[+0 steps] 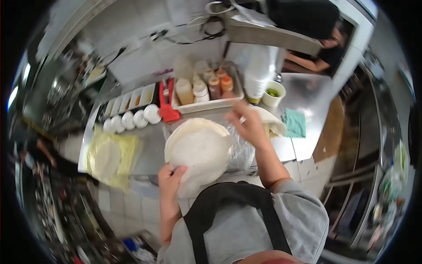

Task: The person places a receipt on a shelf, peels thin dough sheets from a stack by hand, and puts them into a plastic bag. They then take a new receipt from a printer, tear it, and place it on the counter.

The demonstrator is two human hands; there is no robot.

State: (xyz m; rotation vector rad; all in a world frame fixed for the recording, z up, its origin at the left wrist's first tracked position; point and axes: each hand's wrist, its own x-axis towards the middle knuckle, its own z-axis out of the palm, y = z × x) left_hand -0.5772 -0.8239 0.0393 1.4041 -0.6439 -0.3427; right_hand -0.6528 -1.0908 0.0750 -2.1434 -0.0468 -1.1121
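My left hand [170, 178] grips the lower left edge of a round, pale flatbread [200, 152], thumb on top. The flatbread is tilted over the near edge of the steel counter, with another pale round edge showing behind it. My right hand [247, 121] is raised to the right of the flatbread, in front of the bottle basket; its fingers are blurred, and I cannot make out whether they hold anything. Clear plastic film [241, 152] lies beneath and right of the flatbread. A folded wrap [270, 121] rests beyond my right wrist.
A basket [209, 104] of sauce bottles stands at the back. Left are a red-handled tool [169, 112], white lids [140, 119] and a yellow bag [129, 152] with flatbread. A green-filled tub [273, 94] and teal cloth [294, 123] are right. A person [323, 59] is beyond.
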